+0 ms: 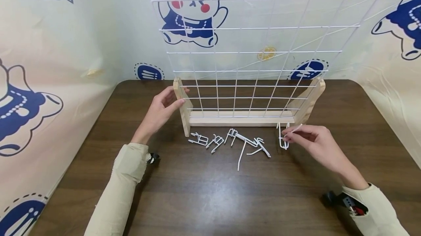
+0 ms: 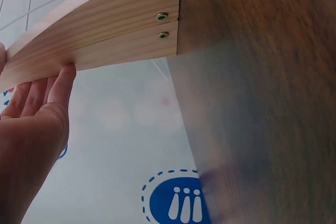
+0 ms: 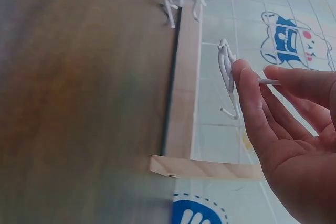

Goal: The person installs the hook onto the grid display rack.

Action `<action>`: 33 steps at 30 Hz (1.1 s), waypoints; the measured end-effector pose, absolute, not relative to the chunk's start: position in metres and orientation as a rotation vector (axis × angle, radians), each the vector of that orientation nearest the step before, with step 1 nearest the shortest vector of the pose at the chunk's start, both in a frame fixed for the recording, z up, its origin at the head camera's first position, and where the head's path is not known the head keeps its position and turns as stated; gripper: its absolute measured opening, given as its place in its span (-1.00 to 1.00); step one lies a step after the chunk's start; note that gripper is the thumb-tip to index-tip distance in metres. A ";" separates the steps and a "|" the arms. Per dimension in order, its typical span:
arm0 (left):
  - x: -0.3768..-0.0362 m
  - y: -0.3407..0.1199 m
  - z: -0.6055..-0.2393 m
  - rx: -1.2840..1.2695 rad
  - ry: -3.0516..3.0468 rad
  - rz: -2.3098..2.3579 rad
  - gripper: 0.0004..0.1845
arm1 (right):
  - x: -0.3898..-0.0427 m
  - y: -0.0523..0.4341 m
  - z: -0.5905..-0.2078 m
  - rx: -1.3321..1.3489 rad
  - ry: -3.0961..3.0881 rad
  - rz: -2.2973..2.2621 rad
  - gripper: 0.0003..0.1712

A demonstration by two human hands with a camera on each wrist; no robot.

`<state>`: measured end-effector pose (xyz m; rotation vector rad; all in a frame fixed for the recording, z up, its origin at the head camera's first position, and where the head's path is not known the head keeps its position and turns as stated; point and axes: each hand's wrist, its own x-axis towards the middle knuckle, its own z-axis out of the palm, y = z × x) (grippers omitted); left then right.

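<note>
A white wire grid panel (image 1: 235, 86) stands upright in a wooden stand with a left side piece (image 1: 185, 113), a right side piece (image 1: 314, 97) and a base bar (image 1: 241, 121). My left hand (image 1: 158, 113) grips the left side piece, thumb on the near side and fingers reaching behind it; the left wrist view shows its fingertips on the wooden edge (image 2: 100, 40). Between thumb and fingers my right hand (image 1: 319, 144) pinches a white wire hook (image 1: 283, 143), held in front of the stand's right end. In the right wrist view this hook (image 3: 227, 69) has a bent-up end.
Several more white wire hooks lie in front of the stand, among them a left one (image 1: 200, 139), a middle one (image 1: 215, 142) and a long-pronged one (image 1: 241, 155). Brown wooden table (image 1: 204, 199) lies beneath. Patterned cloth (image 1: 108, 20) hangs behind and at the sides.
</note>
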<state>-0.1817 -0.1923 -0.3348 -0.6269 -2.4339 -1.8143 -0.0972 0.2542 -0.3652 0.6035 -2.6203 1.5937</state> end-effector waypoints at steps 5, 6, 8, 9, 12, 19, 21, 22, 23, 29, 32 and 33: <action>-0.189 -0.196 -0.345 -0.636 -2.429 -1.814 -0.54 | -0.098 0.254 -0.357 0.586 -2.621 1.561 -0.80; -0.191 -0.197 -0.348 -0.635 -2.432 -1.809 -0.54 | -0.098 0.254 -0.356 0.579 -2.628 1.538 -0.80; -0.195 -0.199 -0.355 -0.633 -2.431 -1.809 -0.54 | -0.097 0.254 -0.352 0.570 -2.641 1.496 -0.80; -0.197 -0.200 -0.358 -0.631 -2.430 -1.809 -0.54 | -0.096 0.254 -0.350 0.567 -2.644 1.479 -0.80; -0.199 -0.201 -0.361 -0.625 -2.436 -1.803 -0.54 | -0.095 0.254 -0.345 0.574 -2.635 1.449 -0.79; -0.192 -0.196 -0.350 -0.614 -2.443 -1.824 -0.56 | -0.093 0.253 -0.332 0.603 -2.581 1.482 -0.78; -0.188 -0.194 -0.344 -0.613 -2.449 -1.826 -0.55 | -0.092 0.253 -0.328 0.601 -2.566 1.496 -0.78; -0.187 -0.193 -0.341 -0.613 -2.452 -1.825 -0.55 | -0.091 0.253 -0.326 0.600 -2.557 1.502 -0.78; -0.185 -0.192 -0.338 -0.613 -2.453 -1.827 -0.55 | -0.090 0.254 -0.325 0.601 -2.547 1.508 -0.77; -0.183 -0.191 -0.334 -0.617 -2.446 -1.821 -0.54 | -0.089 0.256 -0.314 0.612 -2.484 1.533 -0.76; -0.182 -0.192 -0.335 -0.612 -2.442 -1.820 -0.55 | -0.089 0.256 -0.310 0.630 -2.441 1.570 -0.75; -0.182 -0.193 -0.336 -0.609 -2.444 -1.818 -0.56 | -0.089 0.256 -0.309 0.633 -2.429 1.578 -0.75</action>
